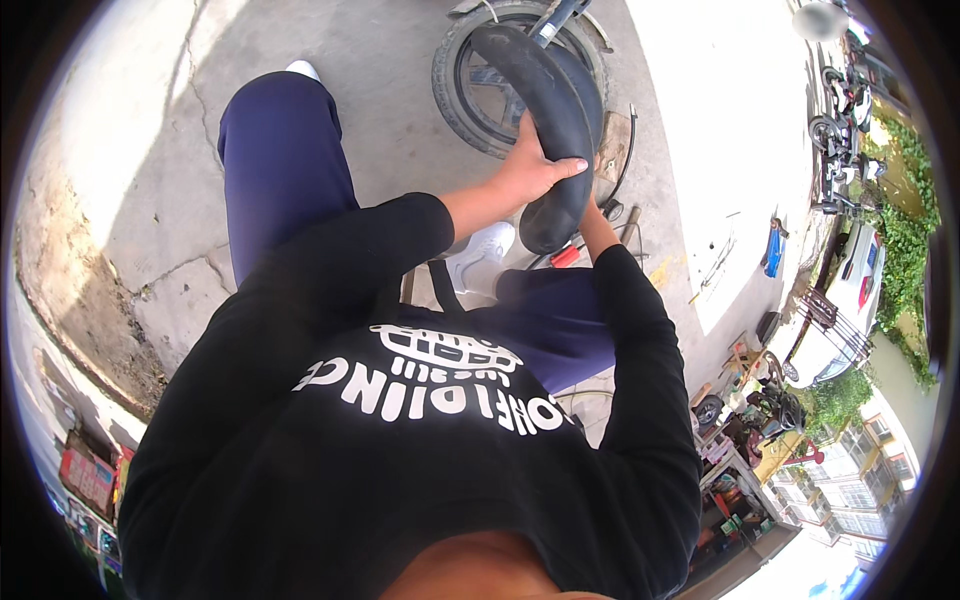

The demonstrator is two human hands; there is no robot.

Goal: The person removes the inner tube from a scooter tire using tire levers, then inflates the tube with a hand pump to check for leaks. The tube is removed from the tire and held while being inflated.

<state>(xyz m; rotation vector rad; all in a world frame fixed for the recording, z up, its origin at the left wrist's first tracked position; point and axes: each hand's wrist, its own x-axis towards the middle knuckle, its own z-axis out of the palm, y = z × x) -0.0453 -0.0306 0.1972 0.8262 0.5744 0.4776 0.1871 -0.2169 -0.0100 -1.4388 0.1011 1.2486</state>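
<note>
A plump, smooth black inner tube (pixel 545 90) is held up in front of my legs, bent so that two sections lie side by side. My left hand (pixel 540 165) grips it on its left side, thumb across the front. On its right side my right hand (pixel 597 208) presses against the tube; most of its fingers are hidden behind the rubber. Just beyond the tube lies a spoked wheel with a grey, dusty tyre (pixel 449 100), partly covered by it. A metal bar (pixel 553 20) runs over the wheel's far side.
A wooden block (pixel 616 135) and a black hose (pixel 631 160) lie right of the tube. Near my right wrist are a red object (pixel 565 257) and a rod-like tool (pixel 630 225). Cracked concrete surrounds my legs. Farther right stand a white car (pixel 855 290) and parked scooters (pixel 845 120).
</note>
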